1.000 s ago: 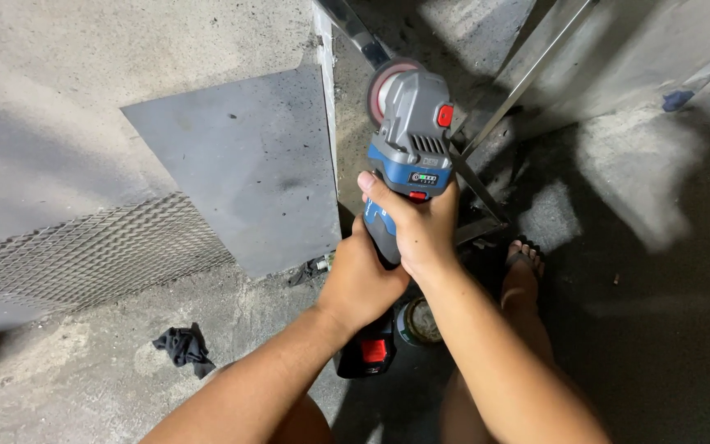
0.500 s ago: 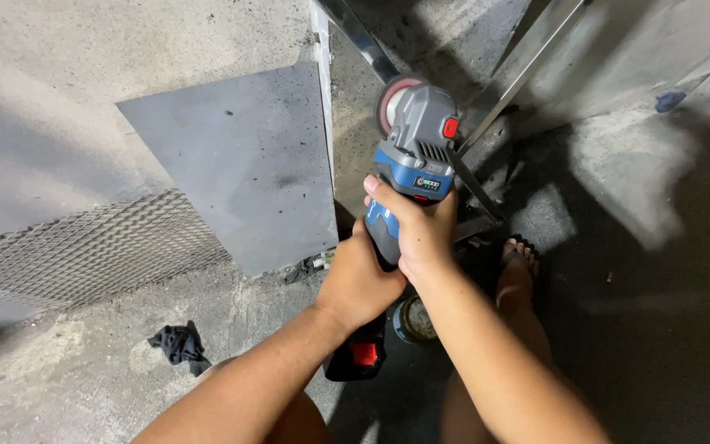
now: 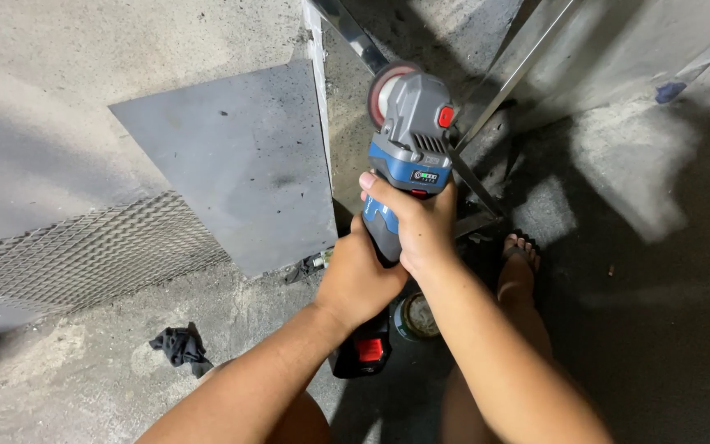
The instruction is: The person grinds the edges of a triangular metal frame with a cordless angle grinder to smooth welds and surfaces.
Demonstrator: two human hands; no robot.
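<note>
A matt grey metal sheet [image 3: 240,164] and shiny steel bars [image 3: 511,78] are seen; the grinder [image 3: 408,156] is smooth plastic, the floor [image 3: 67,386] rough concrete.

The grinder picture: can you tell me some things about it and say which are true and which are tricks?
1. Both hands hold the blue and grey angle grinder. True: the right hand grips nearer the head, the left hand behind it.
2. A flat grey metal sheet lies left of the grinder. True.
3. The person wears thick boots. False: a bare foot with bare toes shows.
4. A dark rag lies on the concrete floor. True.
5. The mesh panel is to the right of the grinder. False: it is at the left, beside the sheet.
</note>
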